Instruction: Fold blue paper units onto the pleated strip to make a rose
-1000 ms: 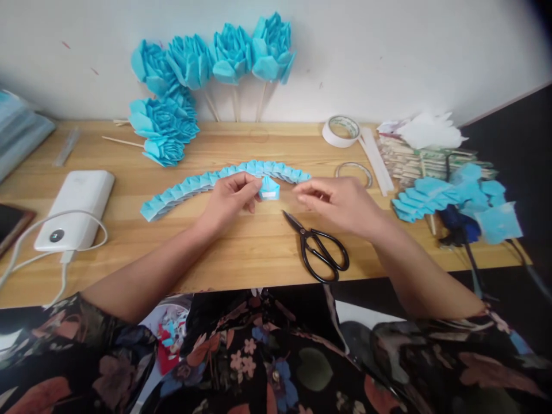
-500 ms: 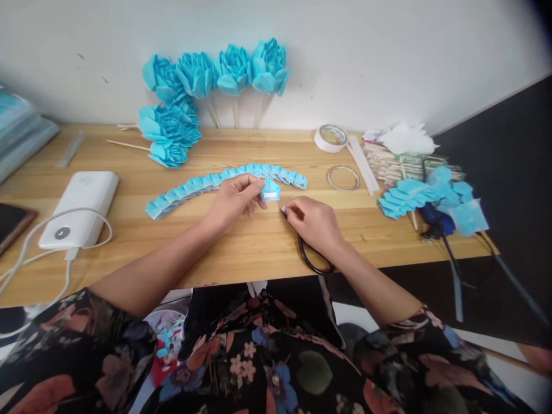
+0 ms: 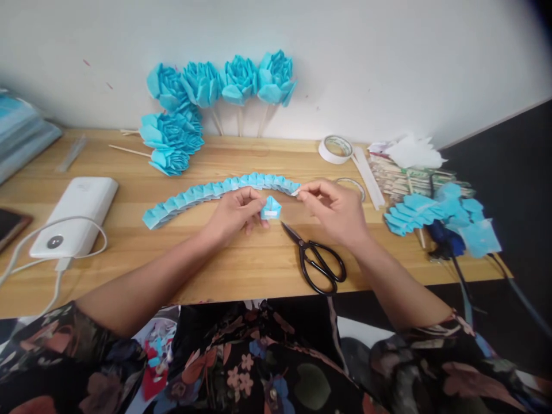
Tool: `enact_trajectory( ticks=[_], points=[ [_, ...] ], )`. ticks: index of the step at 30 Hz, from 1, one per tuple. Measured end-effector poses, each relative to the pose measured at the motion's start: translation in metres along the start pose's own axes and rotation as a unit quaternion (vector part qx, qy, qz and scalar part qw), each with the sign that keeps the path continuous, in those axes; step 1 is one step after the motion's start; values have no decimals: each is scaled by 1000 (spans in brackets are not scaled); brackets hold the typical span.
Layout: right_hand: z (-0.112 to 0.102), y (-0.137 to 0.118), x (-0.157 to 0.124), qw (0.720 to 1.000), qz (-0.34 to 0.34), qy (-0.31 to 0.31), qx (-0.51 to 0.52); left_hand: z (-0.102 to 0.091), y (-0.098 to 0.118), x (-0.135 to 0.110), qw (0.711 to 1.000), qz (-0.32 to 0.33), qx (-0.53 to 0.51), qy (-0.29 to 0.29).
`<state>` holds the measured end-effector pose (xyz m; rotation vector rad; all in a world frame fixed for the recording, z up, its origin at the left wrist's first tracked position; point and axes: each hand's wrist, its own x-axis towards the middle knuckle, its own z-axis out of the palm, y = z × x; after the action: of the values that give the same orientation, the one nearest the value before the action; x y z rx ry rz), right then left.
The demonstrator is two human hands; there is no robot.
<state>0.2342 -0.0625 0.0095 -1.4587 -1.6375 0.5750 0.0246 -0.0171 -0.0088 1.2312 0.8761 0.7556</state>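
Observation:
Between the thumb and fingers of my left hand [image 3: 239, 215] is a small folded blue paper petal [image 3: 271, 205], with a white strip along its lower edge. My right hand [image 3: 336, 207] pinches at the right end of a curved row of folded blue paper petals [image 3: 207, 190]; its fingertips partly hide the end petal. A small whitish edge shows by those fingertips. Black-handled scissors [image 3: 321, 261] lie on the table below my hands, tips toward the held petal.
Blue paper flowers on sticks [image 3: 239, 80] lean on the wall. A tape roll [image 3: 335, 149], white strips [image 3: 368, 178], a bundle of sticks [image 3: 399, 178] and crumpled blue paper [image 3: 414, 213] lie right. At left sits a white power bank [image 3: 75, 215] with a cable.
My right hand has let go of the scissors, which now rest on the table, and has moved up and right to the end of the petal row. My left hand still holds its petal.

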Motion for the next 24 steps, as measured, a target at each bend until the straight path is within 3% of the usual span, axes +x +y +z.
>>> enact_trajectory(
  ticks=[4, 12, 24],
  points=[
    [3, -11, 17, 984, -154, -20, -85, 1, 5, -1, 1000, -10, -1, 12],
    [20, 10, 12, 905, -365, 90, -198, 1, 9, -2, 999, -27, 3, 34],
    [22, 12, 12, 883, -413, 70, -211, 1, 5, 0, 999, -33, 2, 23]
  ],
)
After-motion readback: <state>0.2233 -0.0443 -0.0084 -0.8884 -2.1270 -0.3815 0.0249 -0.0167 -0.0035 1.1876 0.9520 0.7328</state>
